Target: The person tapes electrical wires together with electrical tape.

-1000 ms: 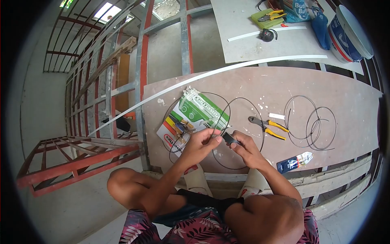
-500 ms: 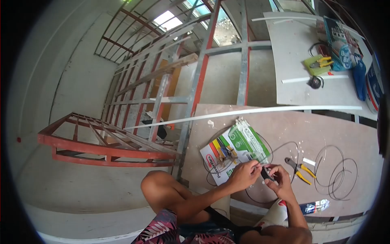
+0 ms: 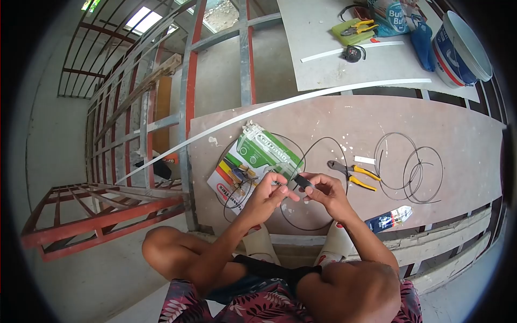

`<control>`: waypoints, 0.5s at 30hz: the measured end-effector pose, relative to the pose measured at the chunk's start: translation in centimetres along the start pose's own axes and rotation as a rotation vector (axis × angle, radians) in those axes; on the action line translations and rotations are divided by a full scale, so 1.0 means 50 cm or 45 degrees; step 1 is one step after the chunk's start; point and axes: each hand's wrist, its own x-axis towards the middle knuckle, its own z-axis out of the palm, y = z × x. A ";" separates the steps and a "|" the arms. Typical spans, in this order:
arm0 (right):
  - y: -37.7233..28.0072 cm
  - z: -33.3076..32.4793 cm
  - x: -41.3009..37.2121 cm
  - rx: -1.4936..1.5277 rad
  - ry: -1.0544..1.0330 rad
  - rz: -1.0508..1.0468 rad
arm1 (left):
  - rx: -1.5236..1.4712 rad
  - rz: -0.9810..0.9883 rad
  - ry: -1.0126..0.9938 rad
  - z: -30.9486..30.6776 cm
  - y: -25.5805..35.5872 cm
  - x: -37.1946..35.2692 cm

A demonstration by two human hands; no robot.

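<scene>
My right hand pinches a small black object, perhaps a tape roll seen edge-on. Just left of it, my left hand has thumb and fingertips brought together; what they hold, if anything, is too small to make out. A thin black cable loops over the board around both hands. Beneath and beyond the left hand lies a green and white printed box. Right of the right hand rest diagonal cutters with yellow handles, jaws pointing up and left.
A coil of thin cable lies on the brown board at right, above a blue packet. A long white strip crosses the board's far edge. Beyond stand a paint bucket, pliers and a tape measure.
The view has swung right and down, so the board and tools appear further left and higher. My hands have separated slightly, and the black object remains in the right one.
</scene>
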 end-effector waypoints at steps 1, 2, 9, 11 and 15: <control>0.000 -0.001 0.000 -0.003 0.000 0.001 | -0.003 0.002 0.000 0.001 -0.002 0.000; 0.000 -0.001 0.000 -0.021 -0.014 -0.001 | 0.006 0.001 -0.033 0.002 -0.002 -0.001; -0.012 0.006 -0.005 -0.005 -0.065 -0.014 | 0.056 -0.058 -0.139 0.006 0.029 -0.001; -0.013 0.006 -0.006 -0.008 -0.082 -0.025 | 0.078 -0.043 -0.129 0.006 0.023 0.000; -0.015 0.003 -0.009 0.016 -0.122 -0.020 | 0.156 0.035 -0.085 -0.002 -0.007 0.009</control>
